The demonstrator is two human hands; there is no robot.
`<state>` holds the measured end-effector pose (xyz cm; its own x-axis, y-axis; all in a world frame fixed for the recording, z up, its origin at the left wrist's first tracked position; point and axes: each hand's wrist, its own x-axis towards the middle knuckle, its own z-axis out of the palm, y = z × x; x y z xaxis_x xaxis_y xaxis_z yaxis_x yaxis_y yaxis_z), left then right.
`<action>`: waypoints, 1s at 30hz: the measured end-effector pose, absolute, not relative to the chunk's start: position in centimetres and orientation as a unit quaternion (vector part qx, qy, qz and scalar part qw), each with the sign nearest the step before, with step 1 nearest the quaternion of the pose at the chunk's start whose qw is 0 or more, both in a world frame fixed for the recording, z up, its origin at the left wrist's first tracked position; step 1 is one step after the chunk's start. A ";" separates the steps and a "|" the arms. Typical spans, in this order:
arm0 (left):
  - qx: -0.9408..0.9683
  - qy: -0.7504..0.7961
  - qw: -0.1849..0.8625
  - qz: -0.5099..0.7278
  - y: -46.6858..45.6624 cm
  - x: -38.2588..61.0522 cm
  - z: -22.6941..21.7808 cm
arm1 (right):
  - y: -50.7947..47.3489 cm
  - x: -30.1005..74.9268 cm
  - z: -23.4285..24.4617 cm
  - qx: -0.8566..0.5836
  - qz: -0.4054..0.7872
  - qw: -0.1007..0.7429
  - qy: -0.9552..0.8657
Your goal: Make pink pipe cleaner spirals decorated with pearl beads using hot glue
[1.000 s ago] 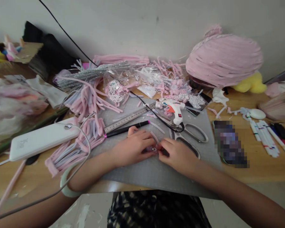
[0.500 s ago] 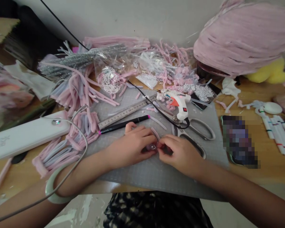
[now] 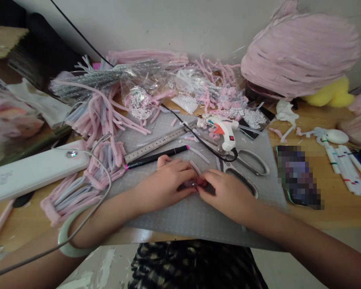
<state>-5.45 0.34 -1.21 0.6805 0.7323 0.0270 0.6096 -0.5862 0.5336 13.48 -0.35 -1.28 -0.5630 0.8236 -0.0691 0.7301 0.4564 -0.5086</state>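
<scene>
Left hand (image 3: 170, 182) and right hand (image 3: 228, 194) meet on small beaded piece (image 3: 193, 183)

Both sets of fingers are clamped on it, over the grey cutting mat (image 3: 174, 218); the right fingertips reach further across it than half a second ago. Past them, a glue gun (image 3: 229, 136) lies by scissors (image 3: 252, 161). Farther back, a clear bag (image 3: 128, 77) holds white pearl beads (image 3: 139, 105).

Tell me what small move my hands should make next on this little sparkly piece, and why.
I'd probably ease the right hand back slightly while the left hand steadies the small sparkly piece, so you can check it. Both hands meet at it, and they hide most of it from view.
</scene>
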 end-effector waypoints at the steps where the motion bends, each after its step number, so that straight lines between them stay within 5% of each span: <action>1: 0.881 0.377 0.257 0.123 0.4 -5.6 -1.2 | -0.3 13.5 -1.3 -0.456 0.252 0.090 -0.849; 30: 0.853 0.422 0.293 0.095 0.8 -5.4 -1.1 | 3.3 11.9 0.2 -0.522 0.426 -0.083 -0.734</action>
<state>-5.36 0.80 -1.13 0.6258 0.7754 -0.0847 0.6639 -0.4725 0.5796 11.91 3.28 0.22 -0.4410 0.6965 -0.5661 0.8371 0.0918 -0.5393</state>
